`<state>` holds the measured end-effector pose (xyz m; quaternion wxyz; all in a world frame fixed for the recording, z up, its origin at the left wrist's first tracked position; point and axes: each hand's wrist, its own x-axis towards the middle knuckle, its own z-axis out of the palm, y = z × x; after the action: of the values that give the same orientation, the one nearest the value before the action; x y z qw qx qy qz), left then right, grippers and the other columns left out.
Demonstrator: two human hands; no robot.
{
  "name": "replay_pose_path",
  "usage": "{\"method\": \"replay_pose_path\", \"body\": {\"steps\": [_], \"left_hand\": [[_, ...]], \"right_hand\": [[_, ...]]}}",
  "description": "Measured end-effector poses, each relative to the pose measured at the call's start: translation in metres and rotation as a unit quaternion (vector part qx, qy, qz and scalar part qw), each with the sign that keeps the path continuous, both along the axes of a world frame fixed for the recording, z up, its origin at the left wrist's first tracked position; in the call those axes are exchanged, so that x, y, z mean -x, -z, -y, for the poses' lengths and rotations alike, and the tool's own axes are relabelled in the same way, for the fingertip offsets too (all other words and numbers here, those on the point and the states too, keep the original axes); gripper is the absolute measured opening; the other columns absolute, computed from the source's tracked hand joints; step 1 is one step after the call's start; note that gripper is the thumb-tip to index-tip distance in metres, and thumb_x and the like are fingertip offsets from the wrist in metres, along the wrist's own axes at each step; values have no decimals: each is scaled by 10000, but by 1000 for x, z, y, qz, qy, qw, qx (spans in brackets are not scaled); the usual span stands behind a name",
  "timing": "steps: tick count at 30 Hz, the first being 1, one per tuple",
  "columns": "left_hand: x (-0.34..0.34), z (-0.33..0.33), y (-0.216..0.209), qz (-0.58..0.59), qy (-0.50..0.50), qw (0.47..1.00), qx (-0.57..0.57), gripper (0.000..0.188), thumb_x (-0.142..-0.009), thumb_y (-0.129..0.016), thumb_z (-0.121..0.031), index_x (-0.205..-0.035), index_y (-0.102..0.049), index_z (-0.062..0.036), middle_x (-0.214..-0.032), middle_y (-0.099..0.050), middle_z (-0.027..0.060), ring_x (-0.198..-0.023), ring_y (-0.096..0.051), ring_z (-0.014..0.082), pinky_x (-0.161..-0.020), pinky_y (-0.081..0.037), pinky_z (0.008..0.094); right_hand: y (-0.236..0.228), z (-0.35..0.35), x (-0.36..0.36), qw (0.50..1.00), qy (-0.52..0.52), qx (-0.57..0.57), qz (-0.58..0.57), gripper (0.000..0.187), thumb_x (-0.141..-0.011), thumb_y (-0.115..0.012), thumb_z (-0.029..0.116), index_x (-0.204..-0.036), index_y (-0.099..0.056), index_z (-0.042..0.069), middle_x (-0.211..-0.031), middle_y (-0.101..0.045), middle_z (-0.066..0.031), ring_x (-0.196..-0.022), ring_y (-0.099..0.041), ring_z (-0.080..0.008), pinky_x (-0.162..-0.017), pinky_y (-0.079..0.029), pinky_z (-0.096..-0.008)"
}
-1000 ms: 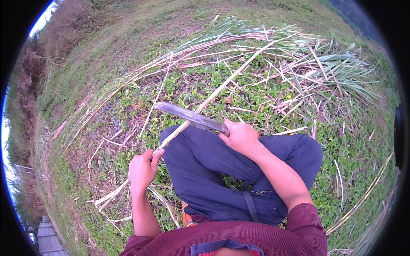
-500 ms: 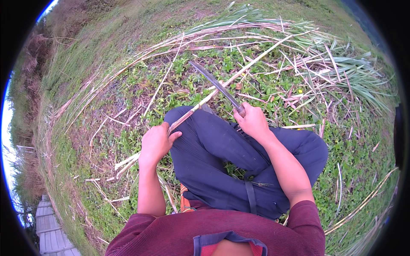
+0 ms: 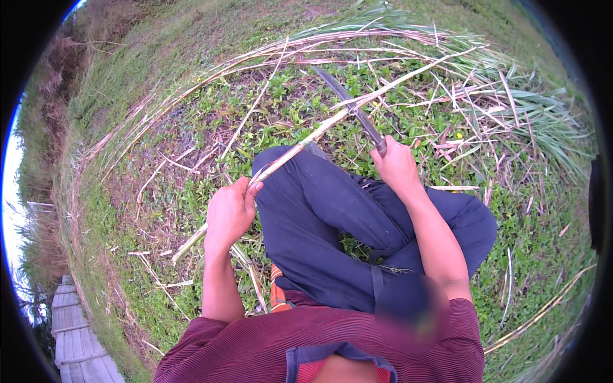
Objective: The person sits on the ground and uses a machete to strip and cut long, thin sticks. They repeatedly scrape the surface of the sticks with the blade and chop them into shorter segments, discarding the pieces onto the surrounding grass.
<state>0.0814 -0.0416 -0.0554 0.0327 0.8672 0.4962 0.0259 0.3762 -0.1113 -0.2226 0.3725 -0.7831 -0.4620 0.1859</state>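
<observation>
A long pale stalk (image 3: pixel 305 142) slants from my lower left over my knee up to the far right. My left hand (image 3: pixel 231 210) is closed round its lower part, beside my left knee; the stalk's near end sticks out below the hand. In my right hand (image 3: pixel 397 167) is the handle of a long knife (image 3: pixel 367 122) with a dark, narrow blade. The blade crosses the stalk well beyond my knee and points to the far left. Loose strips lie under my left wrist.
I sit cross-legged in dark trousers (image 3: pixel 332 198) on low green plants. Cut stalks (image 3: pixel 274 62) lie in an arc beyond me, with long green leaves (image 3: pixel 530 115) at the far right. Grey planks or slabs (image 3: pixel 80 335) run along the lower left edge.
The knife and my right hand have moved up and to the right, farther along the stalk. My left hand still grips the stalk, only slightly shifted.
</observation>
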Motion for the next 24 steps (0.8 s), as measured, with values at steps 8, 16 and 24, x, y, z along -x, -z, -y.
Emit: {"method": "replay_pose_path", "body": {"steps": [8, 16, 24], "left_hand": [[12, 0, -4, -8, -17, 1000, -24, 361, -999, -594, -310, -779, -543, -28, -604, -556, 209, -605, -567, 437, -565, -416, 513], [25, -3, -5, 26, -16, 999, 11, 316, -1019, -559, -289, -830, -530, -39, -610, -575, 198, -623, -590, 439, -571, -418, 526], [-10, -8, 2, 18, 15, 1000, -18, 285, -1044, -502, -275, -887, -566, -46, -648, -605, 230, -622, -598, 462, -575, -438, 546]], "right_hand": [[-6, 4, -2, 999, -29, 33, 20, 314, -848, -735, 299, -882, -600, 17, -744, -688, -211, -740, -697, -412, -696, -546, -515], [-15, 5, -3, 997, -35, 62, -2, 273, -889, -662, 298, -907, -626, 28, -750, -701, -202, -732, -708, -379, -718, -570, -496], [-25, 14, 58, 989, -147, -5, 30, 362, -841, -743, 311, -940, -537, 30, -814, -704, -208, -744, -694, -432, -683, -553, -528]]}}
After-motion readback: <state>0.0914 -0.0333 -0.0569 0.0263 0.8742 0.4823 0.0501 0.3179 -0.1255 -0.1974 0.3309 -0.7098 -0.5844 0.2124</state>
